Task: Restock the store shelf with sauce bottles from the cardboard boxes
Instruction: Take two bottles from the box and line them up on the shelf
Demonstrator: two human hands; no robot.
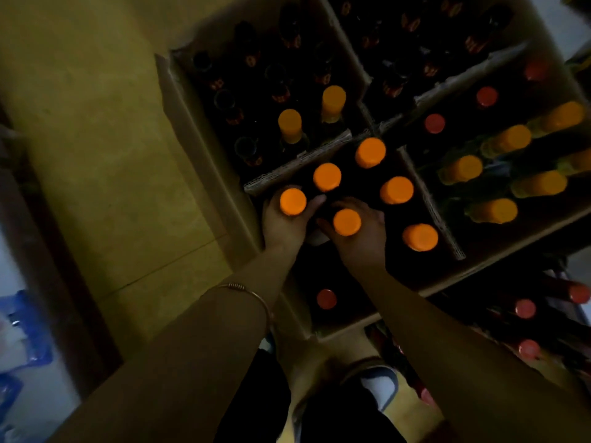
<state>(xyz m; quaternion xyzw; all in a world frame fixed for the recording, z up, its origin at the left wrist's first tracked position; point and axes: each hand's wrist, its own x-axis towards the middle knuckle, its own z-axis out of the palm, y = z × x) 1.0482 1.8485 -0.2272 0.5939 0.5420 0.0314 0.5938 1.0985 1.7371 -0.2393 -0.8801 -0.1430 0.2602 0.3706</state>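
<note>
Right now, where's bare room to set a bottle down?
The yellow floor left of the boxes is bare. The near box is crowded: left hand and right hand each grip an orange-capped bottle among four more.

arms: bare, no sleeves | left wrist: thin gold bangle [246, 290] | legs: dark trousers [256, 404]

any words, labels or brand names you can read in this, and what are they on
None can be read.
Dark bottles in the far cardboard boxes: red-orange label marks, too blurred and dim to read.
Orange caps of the near bottles: plain, no print visible.
Red caps: plain.
Blue package at the left edge: pale markings, too blurred to read.
Left hand and right hand each grip an orange-capped bottle; their labels are hidden.
</note>
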